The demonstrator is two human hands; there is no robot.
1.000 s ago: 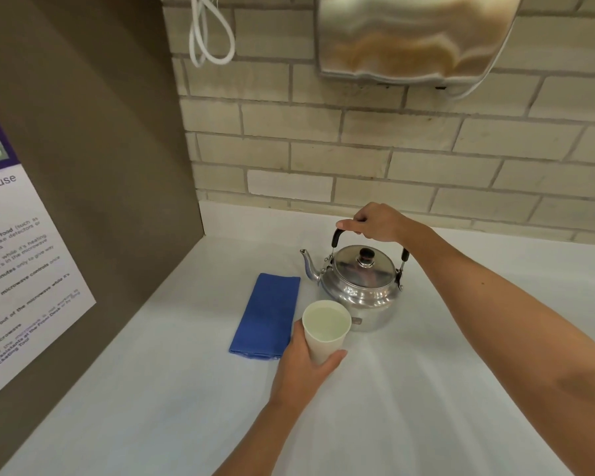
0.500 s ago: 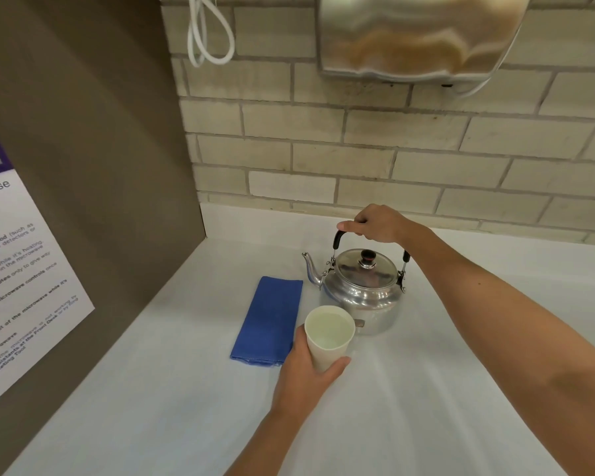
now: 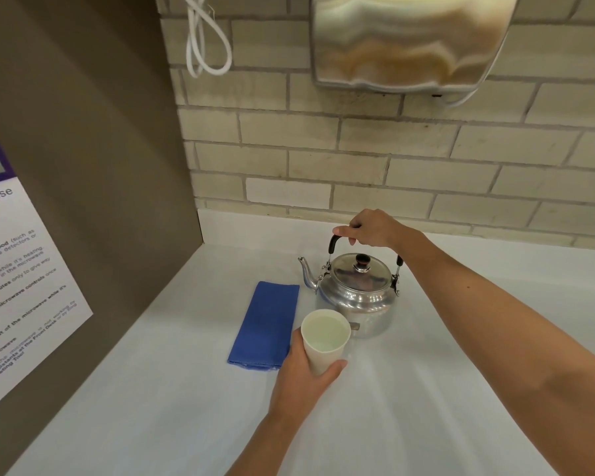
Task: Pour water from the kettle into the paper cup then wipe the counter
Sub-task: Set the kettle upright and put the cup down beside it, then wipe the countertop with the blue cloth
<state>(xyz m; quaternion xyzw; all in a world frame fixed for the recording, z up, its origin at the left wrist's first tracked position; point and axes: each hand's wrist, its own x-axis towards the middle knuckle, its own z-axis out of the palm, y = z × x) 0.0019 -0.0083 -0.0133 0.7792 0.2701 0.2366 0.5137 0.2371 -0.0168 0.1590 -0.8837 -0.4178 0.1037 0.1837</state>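
A shiny metal kettle [image 3: 356,297] with a black lid knob stands upright on the white counter [image 3: 409,407], its spout pointing left. My right hand [image 3: 371,228] is closed over the top of its raised black handle. In front of the kettle, my left hand [image 3: 303,376] wraps around a white paper cup [image 3: 325,341] with water in it, held upright just in front of the kettle. A folded blue cloth [image 3: 265,321] lies flat on the counter to the left of the cup and kettle.
A brown side panel [image 3: 93,166] with a printed notice [image 3: 18,286] walls off the left. The brick wall [image 3: 392,156] behind carries a steel dispenser [image 3: 409,42] and a looped white cord [image 3: 203,36].
Both hands keep their holds and the kettle stays upright on the counter. The view has shifted slightly; nothing else has moved.
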